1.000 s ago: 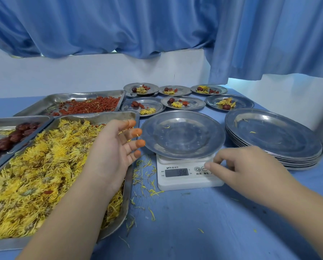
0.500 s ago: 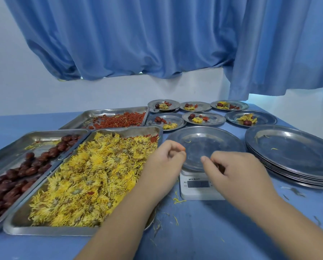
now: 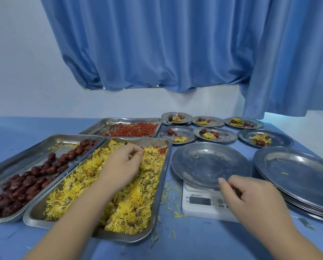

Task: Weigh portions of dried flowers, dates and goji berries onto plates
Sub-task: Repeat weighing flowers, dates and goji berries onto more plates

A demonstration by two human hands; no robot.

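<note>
A steel tray [image 3: 164,177] heaped with yellow dried flowers [image 3: 76,184] lies in front of me. My left hand [image 3: 122,166] reaches into it, fingers curled down, pinching a few flowers. Left of it is a tray [image 3: 23,156] of dark red dates [image 3: 25,182]; behind is a tray [image 3: 119,121] of goji berries [image 3: 136,129]. An empty steel plate [image 3: 203,162] sits on a white digital scale [image 3: 200,200]. My right hand [image 3: 250,199] hovers over the scale's buttons with loosely curled fingers, its thumb by the plate's front rim, holding nothing.
A stack of empty steel plates [image 3: 297,171] stands right of the scale. Several small filled plates [image 3: 215,135] sit in two rows at the back right. Loose petals [image 3: 171,192] lie on the blue table between tray and scale. Blue curtains [image 3: 157,44] hang behind.
My left hand moved from near the scale plate leftward into the flower tray and closed on some flowers. My right hand stayed by the scale. The camera tilted upward.
</note>
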